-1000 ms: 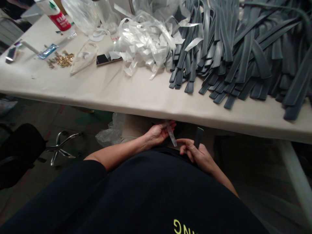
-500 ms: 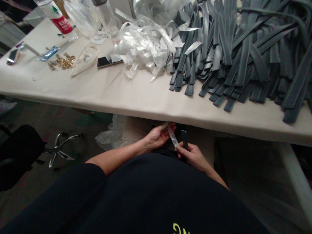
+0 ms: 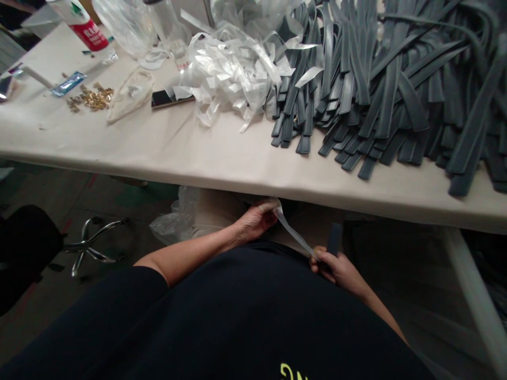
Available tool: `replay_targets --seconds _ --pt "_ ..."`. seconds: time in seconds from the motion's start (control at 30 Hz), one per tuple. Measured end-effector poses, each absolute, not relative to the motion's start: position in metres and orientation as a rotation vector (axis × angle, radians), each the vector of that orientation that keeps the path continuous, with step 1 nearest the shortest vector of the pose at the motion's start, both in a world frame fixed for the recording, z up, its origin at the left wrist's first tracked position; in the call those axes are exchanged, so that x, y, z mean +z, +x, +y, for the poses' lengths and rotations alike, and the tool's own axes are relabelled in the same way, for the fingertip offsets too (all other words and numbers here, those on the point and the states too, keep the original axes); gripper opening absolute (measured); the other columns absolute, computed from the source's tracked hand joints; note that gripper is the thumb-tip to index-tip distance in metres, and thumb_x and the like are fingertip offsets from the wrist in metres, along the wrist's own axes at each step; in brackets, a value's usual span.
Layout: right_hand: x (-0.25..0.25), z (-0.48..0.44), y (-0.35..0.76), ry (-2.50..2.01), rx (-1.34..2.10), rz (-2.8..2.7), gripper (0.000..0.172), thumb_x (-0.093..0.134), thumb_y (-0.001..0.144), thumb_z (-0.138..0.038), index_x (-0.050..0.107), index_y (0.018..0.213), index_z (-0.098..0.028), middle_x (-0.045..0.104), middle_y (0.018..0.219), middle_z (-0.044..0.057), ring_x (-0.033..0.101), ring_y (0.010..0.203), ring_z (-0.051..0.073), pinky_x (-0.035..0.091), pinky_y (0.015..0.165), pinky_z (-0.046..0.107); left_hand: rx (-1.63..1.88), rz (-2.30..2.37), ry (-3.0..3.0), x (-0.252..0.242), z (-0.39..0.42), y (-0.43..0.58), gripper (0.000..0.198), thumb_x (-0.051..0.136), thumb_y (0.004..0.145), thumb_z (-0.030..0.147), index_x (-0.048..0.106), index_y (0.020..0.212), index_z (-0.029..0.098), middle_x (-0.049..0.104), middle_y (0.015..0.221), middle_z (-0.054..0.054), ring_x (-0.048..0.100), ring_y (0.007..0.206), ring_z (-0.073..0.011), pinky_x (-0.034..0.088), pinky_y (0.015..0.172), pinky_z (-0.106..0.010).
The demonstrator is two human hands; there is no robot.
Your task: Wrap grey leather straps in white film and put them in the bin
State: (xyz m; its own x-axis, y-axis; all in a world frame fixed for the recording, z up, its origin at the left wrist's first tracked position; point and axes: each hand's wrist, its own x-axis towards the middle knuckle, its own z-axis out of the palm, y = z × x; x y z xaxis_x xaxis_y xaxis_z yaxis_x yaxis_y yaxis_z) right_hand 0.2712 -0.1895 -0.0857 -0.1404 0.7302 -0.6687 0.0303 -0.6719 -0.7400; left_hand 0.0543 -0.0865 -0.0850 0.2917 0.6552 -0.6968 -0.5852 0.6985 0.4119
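Observation:
Below the table's front edge, my left hand [image 3: 257, 220] is closed on one end of a thin, whitish see-through strip [image 3: 293, 232]. The strip runs slantwise down to my right hand [image 3: 335, 266], whose fingers pinch its other end. A dark grey strap [image 3: 335, 238] sticks up from my right hand too; its lower part is hidden by the fingers. On the table above lies a heap of like dark grey stitched straps [image 3: 380, 105]. Left of them is a tangled pile of white film strips [image 3: 233, 74].
Small gold-coloured metal pieces [image 3: 95, 97], a blue sachet [image 3: 68, 83] and a black phone-like object [image 3: 162, 99] lie on the table [image 3: 166, 153]. A red-labelled bottle [image 3: 89, 34] stands behind them. A black swivel chair [image 3: 29, 253] is at the left.
My right hand has moved right and down, away from my left hand, with the grey strap. More of the whitish strip now stretches between my hands. The left hand has hardly moved.

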Motion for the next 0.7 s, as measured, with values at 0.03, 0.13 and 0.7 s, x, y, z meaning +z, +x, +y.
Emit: replay_targets --seconds 0.03,0.13,0.7 --pt "-0.088 -0.189 0.272 -1.684 1.782 -0.835 0.047 0.068 0.068 -0.063 0.064 0.071 -0.017 0.060 0.058 0.003 0.031 0.037 0.006 0.016 0.038 0.023 0.831 0.974 0.115 -0.085 -0.087 0.056 0.013 0.078 0.070 0.013 0.066 0.075 0.014 0.067 0.069 0.002 0.059 0.061 -0.0092 0.045 0.061 -0.022" --pt "-0.088 -0.179 0.268 -1.730 1.598 -0.816 0.056 0.065 0.073 -0.068 0.068 0.090 -0.015 0.066 0.071 0.005 0.028 0.041 0.006 0.017 0.040 0.023 0.841 0.988 0.215 -0.086 -0.088 0.060 0.021 0.083 0.062 0.017 0.068 0.075 0.013 0.066 0.069 0.001 0.057 0.061 -0.0098 0.044 0.062 -0.023" --pt "-0.073 -0.130 0.208 -1.484 1.640 -1.239 0.029 0.070 0.068 -0.045 0.062 0.067 -0.017 0.056 0.063 -0.001 0.048 0.058 0.013 0.039 0.058 0.027 1.091 1.144 0.602 -0.096 -0.075 0.055 0.032 0.085 0.059 0.037 0.070 0.077 0.015 0.066 0.071 0.001 0.054 0.066 -0.0128 0.044 0.066 -0.026"
